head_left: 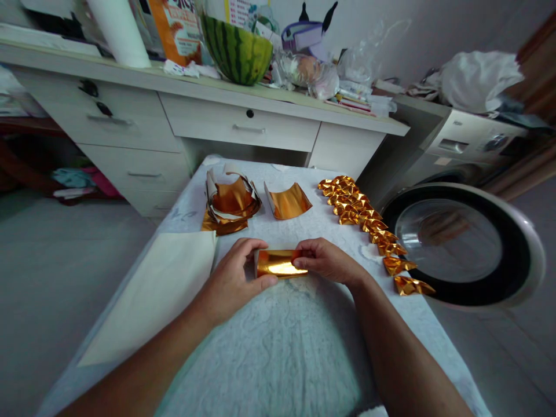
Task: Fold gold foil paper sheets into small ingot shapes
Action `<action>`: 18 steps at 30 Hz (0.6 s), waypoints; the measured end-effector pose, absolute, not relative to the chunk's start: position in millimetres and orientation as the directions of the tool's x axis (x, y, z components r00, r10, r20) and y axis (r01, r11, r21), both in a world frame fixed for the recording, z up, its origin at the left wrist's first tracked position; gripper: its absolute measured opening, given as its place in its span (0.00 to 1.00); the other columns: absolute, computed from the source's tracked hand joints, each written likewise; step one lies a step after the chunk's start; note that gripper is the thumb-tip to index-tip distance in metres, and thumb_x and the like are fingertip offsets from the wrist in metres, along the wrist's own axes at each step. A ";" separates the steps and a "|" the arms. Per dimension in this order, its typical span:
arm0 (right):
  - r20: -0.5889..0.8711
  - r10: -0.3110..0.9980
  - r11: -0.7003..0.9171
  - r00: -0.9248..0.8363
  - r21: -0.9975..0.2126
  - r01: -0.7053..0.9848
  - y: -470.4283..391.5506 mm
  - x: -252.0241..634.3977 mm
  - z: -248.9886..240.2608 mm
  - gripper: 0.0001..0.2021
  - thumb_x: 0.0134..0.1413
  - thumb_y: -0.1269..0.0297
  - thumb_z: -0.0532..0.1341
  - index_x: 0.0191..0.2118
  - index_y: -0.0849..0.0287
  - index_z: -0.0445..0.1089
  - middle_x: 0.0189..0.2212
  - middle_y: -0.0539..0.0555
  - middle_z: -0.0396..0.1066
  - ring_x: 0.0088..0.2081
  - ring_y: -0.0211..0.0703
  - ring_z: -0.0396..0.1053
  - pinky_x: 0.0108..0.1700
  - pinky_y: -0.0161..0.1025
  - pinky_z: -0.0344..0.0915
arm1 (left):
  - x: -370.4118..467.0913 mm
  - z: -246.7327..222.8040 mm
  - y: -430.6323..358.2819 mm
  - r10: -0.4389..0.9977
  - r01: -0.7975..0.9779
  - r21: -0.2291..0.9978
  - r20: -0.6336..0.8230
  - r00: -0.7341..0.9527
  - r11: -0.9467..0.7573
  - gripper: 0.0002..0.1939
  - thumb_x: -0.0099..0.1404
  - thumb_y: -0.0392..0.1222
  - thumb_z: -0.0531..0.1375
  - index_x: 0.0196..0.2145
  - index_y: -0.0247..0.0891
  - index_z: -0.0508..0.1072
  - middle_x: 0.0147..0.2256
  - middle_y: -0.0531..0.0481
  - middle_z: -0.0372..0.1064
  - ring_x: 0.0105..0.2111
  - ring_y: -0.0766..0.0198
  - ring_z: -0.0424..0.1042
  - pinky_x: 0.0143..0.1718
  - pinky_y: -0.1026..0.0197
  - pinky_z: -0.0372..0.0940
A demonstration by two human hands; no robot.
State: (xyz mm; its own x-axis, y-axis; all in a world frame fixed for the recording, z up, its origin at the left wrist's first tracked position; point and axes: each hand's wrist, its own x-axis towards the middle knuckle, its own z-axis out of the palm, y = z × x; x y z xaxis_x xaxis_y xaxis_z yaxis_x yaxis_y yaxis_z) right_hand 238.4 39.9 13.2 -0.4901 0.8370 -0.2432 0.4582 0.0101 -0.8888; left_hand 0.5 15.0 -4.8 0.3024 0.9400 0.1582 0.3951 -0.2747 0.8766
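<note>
A rolled sheet of shiny gold foil paper (280, 263) lies between my hands near the middle of the cloth-covered table (269, 347). My left hand (237, 275) grips its left end, thumb along the near side and fingers behind. At the right end, my right hand (324, 260) pinches the foil between thumb and curled fingers. Beyond them, a single curved gold sheet (290, 202) rests on the cloth. Left of that sheet is a stack of curled gold sheets (232, 202) with pale backs. Several folded gold pieces (360, 208) form a long row down the right side.
A large pale sheet (152, 289) covers the table's left part. An open washing machine door (460, 243) stands beside the right edge. Behind is a white counter (243, 98) with drawers, bearing a watermelon half (237, 52), a white roll (119, 32) and plastic bags.
</note>
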 end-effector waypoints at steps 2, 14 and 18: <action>-0.239 0.846 0.018 -0.476 -0.880 0.474 39.9 236.8 13.5 0.10 0.53 0.58 0.62 0.31 0.60 0.68 0.22 0.45 0.59 0.25 0.33 0.55 0.26 0.32 0.50 | 3.0 -10.3 15.7 0.968 0.314 0.930 0.125 0.218 -0.191 0.25 0.56 0.41 0.64 0.51 0.44 0.63 0.53 0.46 0.63 0.47 0.57 0.71 0.47 0.53 0.68; -0.076 0.971 0.042 -0.228 -0.881 0.471 34.8 227.3 14.8 0.24 0.41 0.63 0.70 0.46 0.57 0.64 0.37 0.49 0.64 0.37 0.39 0.61 0.36 0.35 0.60 | 8.3 -3.0 16.0 0.986 0.100 0.995 0.009 0.164 -0.026 0.26 0.57 0.36 0.60 0.53 0.42 0.60 0.39 0.52 0.68 0.35 0.66 0.72 0.37 0.62 0.68; -0.185 0.912 -0.088 -0.366 -0.960 0.265 34.9 226.9 14.7 0.22 0.44 0.55 0.70 0.43 0.59 0.66 0.32 0.48 0.64 0.32 0.37 0.61 0.32 0.34 0.57 | 8.4 -1.6 15.4 0.985 0.100 0.994 0.015 0.170 -0.032 0.23 0.57 0.38 0.61 0.51 0.41 0.62 0.38 0.52 0.68 0.34 0.66 0.73 0.35 0.62 0.68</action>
